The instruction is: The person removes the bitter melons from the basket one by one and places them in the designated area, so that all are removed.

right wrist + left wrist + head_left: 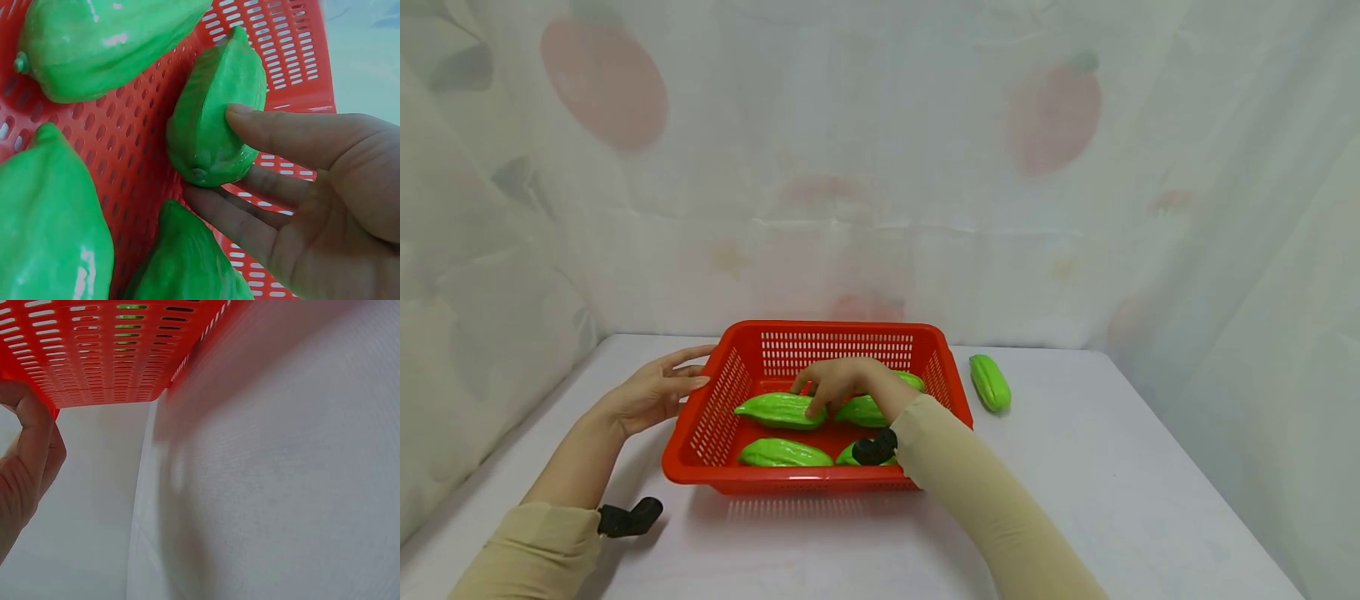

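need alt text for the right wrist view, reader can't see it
A right hand holds a ridged green vegetable between thumb and fingers inside a red slotted basket. Other green vegetables lie to the left and below in the picture, partly cut off by its edges.

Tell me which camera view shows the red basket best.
The head view: it fits all of the red basket in frame, though the right sleeve hides part. The left wrist view shows only some of its slotted outside; the right wrist view, some of its inside.
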Available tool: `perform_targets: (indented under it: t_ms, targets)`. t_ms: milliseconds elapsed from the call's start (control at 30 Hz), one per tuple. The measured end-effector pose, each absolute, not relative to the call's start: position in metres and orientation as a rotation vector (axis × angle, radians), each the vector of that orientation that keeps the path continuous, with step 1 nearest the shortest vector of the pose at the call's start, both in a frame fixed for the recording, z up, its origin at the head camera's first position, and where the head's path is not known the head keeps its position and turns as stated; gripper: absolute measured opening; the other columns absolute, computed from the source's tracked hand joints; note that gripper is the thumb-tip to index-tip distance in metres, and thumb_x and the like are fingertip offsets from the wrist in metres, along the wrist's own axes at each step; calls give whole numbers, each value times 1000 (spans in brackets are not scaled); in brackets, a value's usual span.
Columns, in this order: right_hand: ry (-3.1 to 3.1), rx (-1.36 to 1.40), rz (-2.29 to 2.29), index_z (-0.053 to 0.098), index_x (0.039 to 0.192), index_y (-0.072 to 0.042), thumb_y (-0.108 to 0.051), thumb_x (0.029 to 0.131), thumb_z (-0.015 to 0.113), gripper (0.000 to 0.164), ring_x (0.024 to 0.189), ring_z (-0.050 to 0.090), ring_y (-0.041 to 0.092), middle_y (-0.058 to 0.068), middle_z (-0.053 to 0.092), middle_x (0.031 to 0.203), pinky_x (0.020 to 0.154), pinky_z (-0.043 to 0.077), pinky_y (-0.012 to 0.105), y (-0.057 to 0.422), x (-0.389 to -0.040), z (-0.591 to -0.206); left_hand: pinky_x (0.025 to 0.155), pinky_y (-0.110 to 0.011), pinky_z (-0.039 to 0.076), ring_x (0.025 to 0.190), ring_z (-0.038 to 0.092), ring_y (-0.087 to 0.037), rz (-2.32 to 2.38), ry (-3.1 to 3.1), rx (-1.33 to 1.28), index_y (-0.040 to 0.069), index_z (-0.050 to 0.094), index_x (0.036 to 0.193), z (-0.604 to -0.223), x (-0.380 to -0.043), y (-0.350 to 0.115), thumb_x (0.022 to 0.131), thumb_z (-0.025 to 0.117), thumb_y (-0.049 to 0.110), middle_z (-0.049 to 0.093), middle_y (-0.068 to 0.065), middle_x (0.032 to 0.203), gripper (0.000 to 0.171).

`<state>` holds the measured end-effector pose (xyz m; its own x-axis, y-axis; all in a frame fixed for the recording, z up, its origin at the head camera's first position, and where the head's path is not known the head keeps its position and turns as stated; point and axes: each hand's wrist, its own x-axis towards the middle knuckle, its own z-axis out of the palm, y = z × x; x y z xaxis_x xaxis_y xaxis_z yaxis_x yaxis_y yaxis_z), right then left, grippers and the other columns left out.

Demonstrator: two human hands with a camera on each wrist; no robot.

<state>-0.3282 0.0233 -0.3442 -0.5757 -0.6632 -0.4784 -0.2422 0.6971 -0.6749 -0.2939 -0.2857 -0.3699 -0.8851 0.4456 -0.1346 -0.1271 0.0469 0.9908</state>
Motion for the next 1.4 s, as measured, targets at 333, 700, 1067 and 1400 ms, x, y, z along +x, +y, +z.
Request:
perform_targets:
  t_ms: [333,700,1067,1400]
  targets:
    - [2168,-689,-753,47,145,-13,-12,94,66,54,115,62,20,15,40,155,88,59,38,24,-329,-341,85,-31,60,98,66,-9,1915,1906,305,24,33,145,-369,-293,-288,101,51,13,63,9,111,49]
    - [2137,-715,-842,46,145,-7,-11,94,64,54,88,61,13,14,43,150,99,54,48,27,-329,-333,85,-31,60,98,67,-8,1905,1924,299,19,27,150,-368,-291,-285,101,52,14,64,9,113,55]
    - [2187,-738,-818,46,144,-8,-12,93,66,55,120,57,22,14,44,150,101,53,49,36,-328,-314,85,-31,60,97,67,-8,1901,1931,288,19,26,151,-369,-294,-285,101,52,14,64,9,113,56]
    - [2247,-726,-881,43,146,-8,-17,95,65,56,96,68,16,17,42,151,91,58,34,57,-330,-288,85,-31,60,99,67,-9,1903,1919,315,18,24,151,-371,-295,-284,101,51,14,64,8,114,56]
